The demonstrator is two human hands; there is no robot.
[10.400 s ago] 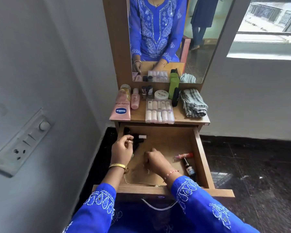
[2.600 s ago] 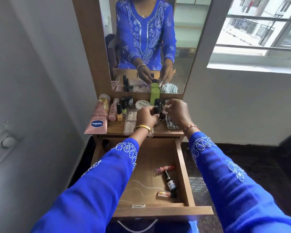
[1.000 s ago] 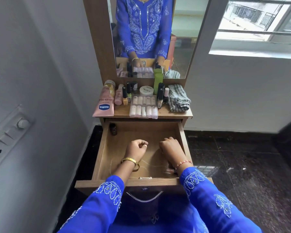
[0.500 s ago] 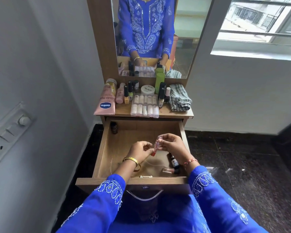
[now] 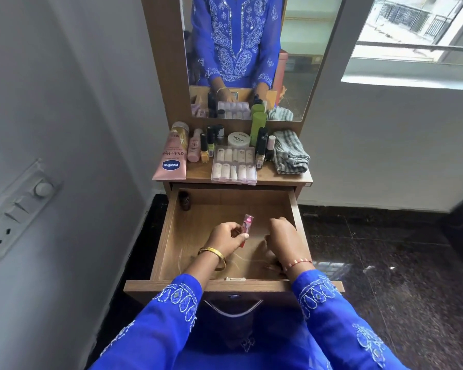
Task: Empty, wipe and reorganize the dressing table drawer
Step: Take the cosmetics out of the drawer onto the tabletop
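Observation:
The wooden drawer (image 5: 161,236) of the dressing table is pulled fully out. Over its middle, my left hand (image 5: 226,240) pinches a small pink-and-red lip tube (image 5: 246,229) and holds it upright. My right hand (image 5: 282,243) reaches down into the drawer's right side with its fingers pointing at the floor of the drawer. They hide whatever lies under them, so I cannot tell if they grip anything. A small dark bottle (image 5: 184,200) stands in the back left corner. Thin pale threads lie on the drawer bottom.
The tabletop (image 5: 286,178) carries a pink Vaseline tube (image 5: 171,157), several small bottles, a clear box of nail tips (image 5: 234,164), a white jar (image 5: 238,139), a green bottle (image 5: 258,124) and a folded striped cloth (image 5: 289,156). A mirror stands behind it, and a switch panel (image 5: 16,209) is on the left wall.
The lip tube has passed from both hands into my left hand alone. My right hand has dropped back into the drawer's right side, covering the small items there.

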